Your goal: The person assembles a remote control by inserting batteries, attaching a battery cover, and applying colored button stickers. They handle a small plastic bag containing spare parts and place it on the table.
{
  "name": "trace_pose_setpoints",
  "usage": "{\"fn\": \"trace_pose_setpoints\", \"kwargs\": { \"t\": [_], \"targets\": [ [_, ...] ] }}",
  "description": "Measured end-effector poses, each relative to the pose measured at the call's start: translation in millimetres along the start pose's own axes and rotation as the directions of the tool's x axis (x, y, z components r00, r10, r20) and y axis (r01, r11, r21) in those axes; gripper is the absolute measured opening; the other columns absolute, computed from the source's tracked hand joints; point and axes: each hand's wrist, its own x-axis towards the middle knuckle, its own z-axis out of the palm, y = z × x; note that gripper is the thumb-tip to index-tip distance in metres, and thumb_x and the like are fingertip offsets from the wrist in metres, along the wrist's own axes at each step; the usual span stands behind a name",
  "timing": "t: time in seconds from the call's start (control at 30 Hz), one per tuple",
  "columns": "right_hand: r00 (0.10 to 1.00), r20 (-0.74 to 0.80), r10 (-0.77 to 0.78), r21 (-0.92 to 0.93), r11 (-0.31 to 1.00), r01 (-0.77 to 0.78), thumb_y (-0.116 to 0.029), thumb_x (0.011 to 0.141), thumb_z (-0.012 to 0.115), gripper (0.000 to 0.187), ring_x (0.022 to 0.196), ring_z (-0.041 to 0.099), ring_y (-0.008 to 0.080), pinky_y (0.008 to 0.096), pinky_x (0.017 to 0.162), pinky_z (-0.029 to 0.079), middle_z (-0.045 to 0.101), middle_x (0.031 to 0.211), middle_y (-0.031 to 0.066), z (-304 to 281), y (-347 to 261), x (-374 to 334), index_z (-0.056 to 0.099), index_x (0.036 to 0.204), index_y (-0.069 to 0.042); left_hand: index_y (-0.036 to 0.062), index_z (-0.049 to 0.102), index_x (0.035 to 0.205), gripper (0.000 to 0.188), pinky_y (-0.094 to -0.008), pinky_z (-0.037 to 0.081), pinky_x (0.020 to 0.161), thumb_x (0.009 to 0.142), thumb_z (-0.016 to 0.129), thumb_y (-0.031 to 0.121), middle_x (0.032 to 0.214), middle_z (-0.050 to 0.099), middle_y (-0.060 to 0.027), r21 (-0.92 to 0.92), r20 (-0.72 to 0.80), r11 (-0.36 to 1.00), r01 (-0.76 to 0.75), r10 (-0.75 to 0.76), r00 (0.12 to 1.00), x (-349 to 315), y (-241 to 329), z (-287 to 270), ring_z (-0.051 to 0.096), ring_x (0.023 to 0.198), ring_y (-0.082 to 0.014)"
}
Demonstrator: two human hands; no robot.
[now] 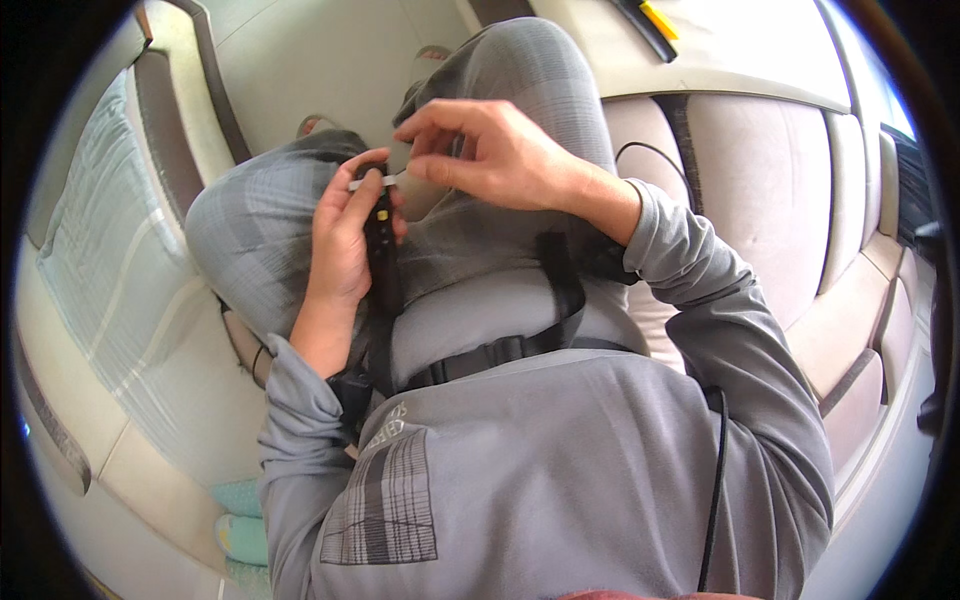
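Observation:
My left hand (340,245) is closed around a slim black handheld device (381,232), which looks like a remote control and has a small yellow square on its face. A short white strip (390,181) lies across the upper end, under my left thumb. Just right of that end hovers my right hand (500,160), its fingers bent and apart, with nothing visible between them. Its thumb tip is close to the strip; I cannot tell whether they touch. Both hands are above my lap, over grey checked trousers (260,205).
Beige sofa seats stand on my right (755,190) and a covered seat (110,270) on my left. At the upper right, a yellow-and-black object (650,28) lies on a pale surface (760,50). A black cable (655,150) curves beside my right knee. Black straps (470,362) cross my waist.

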Motion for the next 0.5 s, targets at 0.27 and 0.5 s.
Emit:
{"fn": "trace_pose_setpoints", "kwargs": {
  "t": [0.27,0.5],
  "targets": [
    [0.833,-0.477,-0.281,-0.64,0.761,-0.11,-0.026,0.097,0.072,0.026,0.094,0.071,0.0163,0.032,0.084,0.058,0.076,0.1,0.0066,-144.8,62.0,8.5,0.075,0.118,-0.011,0.0069,0.057,0.131,0.032,-0.0251,0.05,0.057,0.109,0.052,0.029,0.089,0.065,-0.0063,-0.066,0.0,0.997,-0.033,0.033,0.999,2.2,-6.3,-4.9,0.062,0.066,-0.0124],
    [0.817,-0.567,-0.102,-0.784,0.372,-0.497,-0.031,0.094,0.068,0.032,0.108,0.066,0.0314,0.042,0.094,0.051,0.069,0.111,0.0112,-195.3,110.3,-26.0,0.072,0.118,-0.01,0.0061,0.059,0.126,0.039,-0.0259,0.053,0.057,0.111,0.046,0.039,0.086,0.066,-0.0098,-0.125,-0.035,0.992,-0.017,0.013,0.999,1.8,-3.6,-5.7,0.063,0.06,-0.0141]
  ]
}}
